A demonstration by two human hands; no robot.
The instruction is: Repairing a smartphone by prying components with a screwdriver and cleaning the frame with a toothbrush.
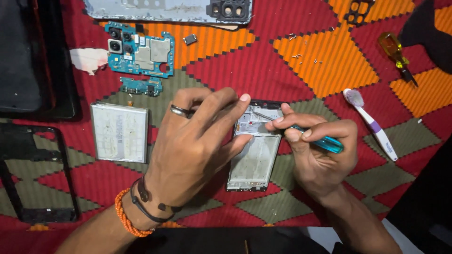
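Left hand (190,150) presses fingers flat on the phone frame (254,155), lying mid-cloth on the patterned cloth (301,61). Right hand (320,155) pinches a teal-handled screwdriver (325,143), tip at the frame's upper end. Frame is judged light, thin, fragile; steady it by its edges

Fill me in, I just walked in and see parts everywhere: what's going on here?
A person is working on an opened phone frame lying on a red and orange patterned cloth. The left hand steadies the frame while the right hand holds a teal-handled screwdriver with its tip at the frame's top end. A battery, a blue circuit board, loose screws, a toothbrush and a yellow screwdriver lie around.
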